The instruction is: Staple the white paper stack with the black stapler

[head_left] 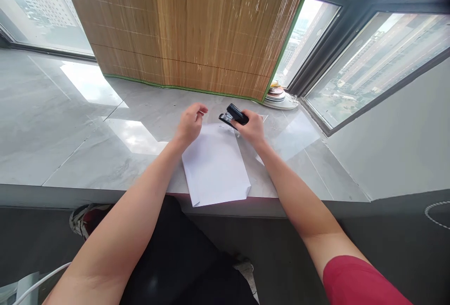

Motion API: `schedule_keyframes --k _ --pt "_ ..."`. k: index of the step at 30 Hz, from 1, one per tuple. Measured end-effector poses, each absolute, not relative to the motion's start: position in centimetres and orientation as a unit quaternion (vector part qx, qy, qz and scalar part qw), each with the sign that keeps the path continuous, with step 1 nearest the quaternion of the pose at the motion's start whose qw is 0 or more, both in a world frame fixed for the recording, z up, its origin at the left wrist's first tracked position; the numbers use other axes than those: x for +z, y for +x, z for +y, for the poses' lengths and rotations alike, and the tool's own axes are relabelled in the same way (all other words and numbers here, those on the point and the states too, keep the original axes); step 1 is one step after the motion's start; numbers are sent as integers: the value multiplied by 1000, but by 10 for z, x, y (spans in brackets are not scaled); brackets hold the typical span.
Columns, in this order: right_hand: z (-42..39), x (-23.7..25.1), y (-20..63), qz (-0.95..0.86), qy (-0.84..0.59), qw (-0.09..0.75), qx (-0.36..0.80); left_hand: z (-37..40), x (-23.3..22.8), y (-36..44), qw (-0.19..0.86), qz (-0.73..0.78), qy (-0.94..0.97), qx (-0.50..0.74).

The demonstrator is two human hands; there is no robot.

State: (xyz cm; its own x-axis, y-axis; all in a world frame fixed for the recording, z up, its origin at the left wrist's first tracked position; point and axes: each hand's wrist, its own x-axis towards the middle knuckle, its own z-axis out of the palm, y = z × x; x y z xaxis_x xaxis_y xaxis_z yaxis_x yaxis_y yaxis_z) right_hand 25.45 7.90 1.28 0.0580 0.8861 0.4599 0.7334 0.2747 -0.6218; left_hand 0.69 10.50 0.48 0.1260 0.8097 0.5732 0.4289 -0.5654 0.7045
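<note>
A white sheaf of paper (215,166) lies on the grey marble ledge (87,155), its near edge reaching the ledge's front. My right hand (251,129) grips a black stapler (235,115) at the paper's far right corner. My left hand (191,122) hovers over the paper's far left corner, fingers loosely curled, holding nothing.
A bamboo blind (190,28) with green trim stands at the back of the ledge. A stack of plates (279,98) sits at the right corner by the window. Another sheet (281,143) lies under my right wrist. My shoe (84,218) shows below the ledge.
</note>
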Motion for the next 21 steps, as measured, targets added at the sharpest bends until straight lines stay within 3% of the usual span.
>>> schedule_keyframes --k 6,12,15,18,21 --pt "60 4 210 -778 -496 349 164 111 8 -20 153 515 557 634" --pt "54 -7 194 -790 -504 316 148 111 8 -21 177 539 543 619" --pt "60 -2 202 -792 -480 313 211 111 6 -20 190 541 544 613" --pt "77 1 232 -730 -490 384 284 113 2 -24 211 549 532 609" --pt "98 -2 278 -593 -579 505 241 117 -3 -28 228 558 515 610"
